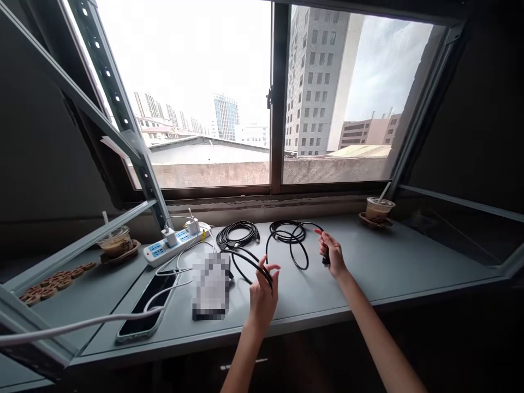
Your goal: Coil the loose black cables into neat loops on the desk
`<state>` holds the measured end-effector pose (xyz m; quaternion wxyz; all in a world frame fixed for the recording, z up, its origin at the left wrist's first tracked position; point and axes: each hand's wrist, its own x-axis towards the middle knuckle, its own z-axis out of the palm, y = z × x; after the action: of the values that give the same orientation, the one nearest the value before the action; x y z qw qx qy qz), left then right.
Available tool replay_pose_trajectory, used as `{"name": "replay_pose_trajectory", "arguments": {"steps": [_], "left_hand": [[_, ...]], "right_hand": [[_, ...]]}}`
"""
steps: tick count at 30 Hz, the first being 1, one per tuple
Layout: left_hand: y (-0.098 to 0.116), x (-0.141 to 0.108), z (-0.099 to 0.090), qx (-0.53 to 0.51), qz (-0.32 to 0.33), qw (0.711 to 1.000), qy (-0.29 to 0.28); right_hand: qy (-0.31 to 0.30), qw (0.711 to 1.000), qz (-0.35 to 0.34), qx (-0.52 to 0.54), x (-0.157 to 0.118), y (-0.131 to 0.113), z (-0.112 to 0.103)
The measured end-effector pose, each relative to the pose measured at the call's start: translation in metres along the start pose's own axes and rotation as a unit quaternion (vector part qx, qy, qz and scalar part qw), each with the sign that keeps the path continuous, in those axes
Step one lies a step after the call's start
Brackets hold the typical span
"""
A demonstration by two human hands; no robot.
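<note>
My left hand [264,292] is low over the table's front part, with strands of a black cable [248,255] running into its curled fingers. Its thumb and forefinger stand slightly apart. To the right, my right hand [333,255] is closed around a black cable near its end, and a dark plug [326,256] sticks out below the fingers. From there the cable arcs left into loose loops [299,248] on the table. Behind my left hand lies a neatly coiled black cable [237,234]. Whether both hands hold one same cable I cannot tell.
A power strip [158,254] with white chargers stands at the left, near a phone [149,303] and a pixelated object [212,286]. Drink cups stand at the far left [115,242] and back right [380,207]. Metal shelf posts [131,131] frame the grey table [409,262].
</note>
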<state>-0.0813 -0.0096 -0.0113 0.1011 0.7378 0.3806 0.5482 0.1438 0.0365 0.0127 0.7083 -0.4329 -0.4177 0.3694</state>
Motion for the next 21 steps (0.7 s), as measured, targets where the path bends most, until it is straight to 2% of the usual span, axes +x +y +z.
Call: {"name": "replay_pose_trajectory", "arguments": {"steps": [4,9,12,15,16,19,21], "left_hand": [[0.003,0.0,0.0,-0.014,-0.006,0.998,-0.056],[-0.007,-0.003,0.002,-0.079,-0.022,0.988,-0.133],[-0.009,-0.002,-0.002,-0.093,-0.062,0.975,-0.19],[-0.001,0.002,-0.008,-0.11,-0.113,0.957,-0.244],[0.003,0.005,-0.01,-0.109,-0.113,0.951,-0.266],[0.019,0.021,-0.015,-0.08,-0.135,0.929,-0.336],[0.032,0.041,-0.02,-0.047,-0.131,0.92,-0.367]], "right_hand": [[-0.047,0.994,0.067,0.077,-0.005,-0.009,0.002],[-0.088,0.975,0.155,0.131,-0.01,-0.018,0.005],[-0.109,0.967,0.188,0.136,-0.01,-0.021,0.008],[-0.142,0.959,0.211,0.127,-0.014,-0.023,0.01],[-0.163,0.954,0.219,0.122,-0.016,-0.024,0.011],[-0.276,0.929,0.225,0.098,-0.02,-0.029,0.016],[-0.371,0.898,0.224,0.075,-0.018,-0.039,0.022]]}}
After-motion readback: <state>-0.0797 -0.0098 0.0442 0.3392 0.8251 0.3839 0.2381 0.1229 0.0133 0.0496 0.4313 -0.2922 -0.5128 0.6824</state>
